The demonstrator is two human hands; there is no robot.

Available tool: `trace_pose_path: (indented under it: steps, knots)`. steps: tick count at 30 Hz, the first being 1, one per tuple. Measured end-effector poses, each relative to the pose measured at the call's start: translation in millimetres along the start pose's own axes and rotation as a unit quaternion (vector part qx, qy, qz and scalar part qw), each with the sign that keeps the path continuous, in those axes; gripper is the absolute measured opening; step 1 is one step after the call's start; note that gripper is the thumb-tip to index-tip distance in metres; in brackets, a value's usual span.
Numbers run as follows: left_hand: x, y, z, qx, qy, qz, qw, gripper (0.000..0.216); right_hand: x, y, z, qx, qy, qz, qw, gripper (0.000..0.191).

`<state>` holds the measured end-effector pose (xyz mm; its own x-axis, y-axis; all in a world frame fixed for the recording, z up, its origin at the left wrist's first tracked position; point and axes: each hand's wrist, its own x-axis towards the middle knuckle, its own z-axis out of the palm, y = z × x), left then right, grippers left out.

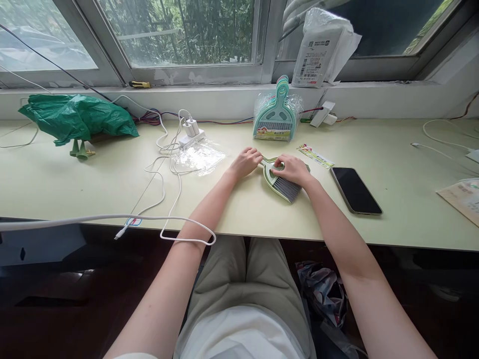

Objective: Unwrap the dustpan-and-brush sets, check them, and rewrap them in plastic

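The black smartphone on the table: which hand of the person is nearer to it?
Right. The right hand is on the small brush, to the left of the smartphone; the left hand is farther left, at the handle end.

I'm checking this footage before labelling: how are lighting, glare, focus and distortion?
Head view: daylight apparently enters through the windows; the clear plastic wrapper glares; the floor below the desk is nearly black. Same view: the brush bristles look distinct, but print on the loose label is unreadable. Same view: the forearms look stretched, suggesting a wide lens.
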<state>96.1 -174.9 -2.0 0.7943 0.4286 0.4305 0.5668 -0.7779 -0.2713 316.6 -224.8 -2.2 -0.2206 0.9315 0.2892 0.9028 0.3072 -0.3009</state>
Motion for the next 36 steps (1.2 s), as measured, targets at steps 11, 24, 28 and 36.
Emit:
trace_pose_path:
  steps: [11, 24, 28, 36]
  knots:
    - [10, 8, -2, -0.239, 0.139, -0.282, 0.919, 0.05, -2, -18, -11, 0.018, 0.084, 0.049, 0.995, 0.015]
    - [16, 20, -15, -0.662, -0.157, -0.199, 0.706, 0.029, 0, -19, -7, 0.029, 0.152, 0.107, 0.982, 0.022]
    - [8, -5, -7, -0.654, -0.121, -0.259, 0.701, 0.029, 0, 3, -10, 0.003, 0.196, 0.122, 0.973, 0.036]
    - [-11, -33, -13, -0.72, -0.012, -0.358, 0.595, 0.026, 1, 67, 10, -0.01, 0.095, 0.28, 0.955, 0.052]
